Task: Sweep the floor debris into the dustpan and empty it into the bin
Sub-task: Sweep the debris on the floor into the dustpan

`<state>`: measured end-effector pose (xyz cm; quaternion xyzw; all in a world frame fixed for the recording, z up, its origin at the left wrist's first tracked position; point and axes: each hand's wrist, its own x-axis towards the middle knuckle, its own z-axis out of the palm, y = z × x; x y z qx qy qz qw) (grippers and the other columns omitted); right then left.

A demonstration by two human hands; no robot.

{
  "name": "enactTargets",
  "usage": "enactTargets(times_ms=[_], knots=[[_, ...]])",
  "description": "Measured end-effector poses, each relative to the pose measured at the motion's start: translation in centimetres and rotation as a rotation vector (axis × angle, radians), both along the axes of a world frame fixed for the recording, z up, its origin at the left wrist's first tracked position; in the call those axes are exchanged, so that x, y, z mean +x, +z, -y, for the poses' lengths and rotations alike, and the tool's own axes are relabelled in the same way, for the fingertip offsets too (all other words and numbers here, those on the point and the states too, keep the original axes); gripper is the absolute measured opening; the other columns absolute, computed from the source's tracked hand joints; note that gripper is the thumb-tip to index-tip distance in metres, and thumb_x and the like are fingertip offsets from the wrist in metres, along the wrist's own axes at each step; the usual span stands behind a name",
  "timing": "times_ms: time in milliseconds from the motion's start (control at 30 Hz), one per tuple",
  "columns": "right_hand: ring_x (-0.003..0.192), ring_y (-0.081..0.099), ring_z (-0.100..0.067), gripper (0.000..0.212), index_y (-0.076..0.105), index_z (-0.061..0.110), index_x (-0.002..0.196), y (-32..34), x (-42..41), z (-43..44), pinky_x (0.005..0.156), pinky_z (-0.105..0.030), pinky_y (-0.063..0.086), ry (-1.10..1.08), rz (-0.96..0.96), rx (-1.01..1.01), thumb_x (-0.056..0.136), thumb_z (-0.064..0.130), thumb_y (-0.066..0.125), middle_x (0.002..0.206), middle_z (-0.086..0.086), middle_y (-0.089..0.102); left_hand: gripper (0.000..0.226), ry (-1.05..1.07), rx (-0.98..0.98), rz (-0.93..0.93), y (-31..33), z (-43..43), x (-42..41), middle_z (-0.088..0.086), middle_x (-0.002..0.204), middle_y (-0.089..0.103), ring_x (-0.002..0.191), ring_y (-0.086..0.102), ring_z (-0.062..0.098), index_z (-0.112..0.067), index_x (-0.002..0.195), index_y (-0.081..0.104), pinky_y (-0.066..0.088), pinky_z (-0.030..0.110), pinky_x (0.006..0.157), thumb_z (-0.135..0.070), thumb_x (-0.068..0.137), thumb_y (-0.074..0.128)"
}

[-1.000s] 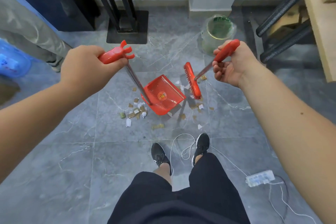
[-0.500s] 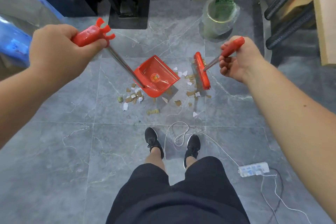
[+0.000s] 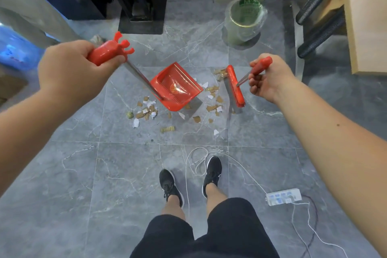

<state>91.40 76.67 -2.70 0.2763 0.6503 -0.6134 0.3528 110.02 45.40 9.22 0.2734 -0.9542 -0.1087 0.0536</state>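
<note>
My left hand (image 3: 71, 69) grips the red handle of a long-handled red dustpan (image 3: 176, 88), whose pan sits low over the grey tiled floor with its mouth facing right. My right hand (image 3: 270, 78) holds the red grip of a red broom (image 3: 235, 86), its brush head just right of the pan. Scraps of brown card and white paper, the debris (image 3: 146, 111), lie scattered left of, below and between pan and brush. A bin (image 3: 245, 16) lined with a clear bag stands on the floor beyond the broom.
A black metal stand base (image 3: 142, 14) sits at the back. A white cable (image 3: 196, 159) loops by my black shoes, leading to a power strip (image 3: 283, 197) at the right. Black chair legs and a wooden table edge (image 3: 356, 27) are at far right. Someone's grey trouser leg (image 3: 27, 19) is at the left.
The view has shifted and both hands have moved apart. The dustpan has slid left and back, while the broom head has swung out to the right of the debris.
</note>
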Motion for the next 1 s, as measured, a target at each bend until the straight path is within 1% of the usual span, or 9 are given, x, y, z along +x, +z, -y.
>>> enactTargets(times_ms=[100,233,333,467,667,767,867,933,1000], knots=[[0.049,0.042,-0.016,0.007,0.052,0.017,0.062,-0.7,-0.4,0.2,0.051,-0.022,0.033,0.002,-0.001,0.018,0.068,0.021,0.053,0.060,-0.004,0.046,0.061,-0.055,-0.032,0.027,-2.0,0.5,-0.9,0.007,0.057,0.052,0.061,0.053,0.035,-0.012,0.065,0.052,0.042,0.037,0.055,-0.069,0.085,0.062],[0.047,0.043,-0.015,0.008,0.055,0.015,0.067,-1.9,-0.8,0.6,0.050,-0.023,0.032,-0.032,-0.004,0.020,0.073,0.018,0.051,0.053,-0.003,0.051,0.064,-0.112,-0.042,0.061,-4.6,0.3,-2.3,0.007,0.057,0.052,0.060,0.053,0.035,-0.012,0.062,0.051,0.044,0.038,0.054,-0.071,0.085,0.060],[0.047,0.042,-0.015,0.018,0.059,0.015,0.058,-2.8,-1.0,0.9,0.052,-0.024,0.030,-0.057,-0.013,0.025,0.073,0.016,0.049,0.055,-0.002,0.045,0.064,-0.152,-0.037,0.073,-6.2,-0.3,-3.2,0.007,0.055,0.053,0.057,0.053,0.033,-0.011,0.060,0.050,0.047,0.038,0.052,-0.069,0.085,0.061],[0.046,0.040,-0.014,0.025,0.052,0.016,0.046,-3.6,-1.6,1.6,0.053,-0.025,0.028,-0.064,-0.009,0.047,0.071,0.015,0.049,0.053,-0.002,0.042,0.064,-0.199,-0.030,0.079,-7.3,-1.1,-4.3,0.005,0.051,0.050,0.050,0.051,0.028,-0.014,0.056,0.047,0.044,0.035,0.049,-0.069,0.084,0.062],[0.044,0.041,-0.014,0.009,0.053,0.017,0.059,-4.6,-3.0,1.8,0.051,-0.024,0.031,-0.088,-0.006,0.040,0.068,0.017,0.051,0.050,-0.001,0.045,0.059,-0.255,-0.019,0.073,-8.4,-1.4,-6.1,0.000,0.047,0.048,0.046,0.048,0.020,-0.019,0.055,0.046,0.040,0.029,0.047,-0.065,0.083,0.068],[0.043,0.041,-0.014,0.010,0.054,0.019,0.060,-4.9,-3.7,2.0,0.051,-0.024,0.031,-0.083,-0.007,0.035,0.069,0.018,0.051,0.049,0.000,0.044,0.059,-0.325,-0.040,0.068,-9.0,-1.2,-7.0,-0.002,0.046,0.046,0.044,0.045,0.018,-0.020,0.054,0.041,0.033,0.026,0.045,-0.062,0.083,0.069],[0.043,0.040,-0.014,0.014,0.056,0.015,0.051,-5.3,-4.4,2.4,0.050,-0.025,0.030,-0.080,-0.021,0.050,0.064,0.016,0.052,0.047,-0.001,0.044,0.056,-0.398,-0.008,0.089,-9.9,-1.1,-7.9,-0.005,0.046,0.043,0.043,0.041,0.015,-0.020,0.056,0.041,0.025,0.025,0.045,-0.059,0.084,0.071],[0.043,0.041,-0.014,0.017,0.054,0.016,0.042,-5.7,-4.9,2.6,0.049,-0.024,0.030,-0.090,-0.025,0.062,0.059,0.015,0.052,0.048,-0.002,0.045,0.054,-0.414,-0.003,0.101,-10.4,-1.1,-8.5,-0.005,0.048,0.044,0.044,0.041,0.015,-0.019,0.058,0.045,0.027,0.025,0.045,-0.059,0.084,0.070],[0.042,0.043,-0.014,0.021,0.051,0.018,0.039,-6.2,-5.5,2.8,0.047,-0.024,0.030,-0.101,-0.028,0.071,0.060,0.016,0.053,0.050,-0.002,0.046,0.053,-0.417,-0.017,0.104,-10.8,-1.3,-9.2,-0.006,0.050,0.045,0.045,0.043,0.018,-0.020,0.060,0.045,0.027,0.025,0.045,-0.061,0.085,0.068]])
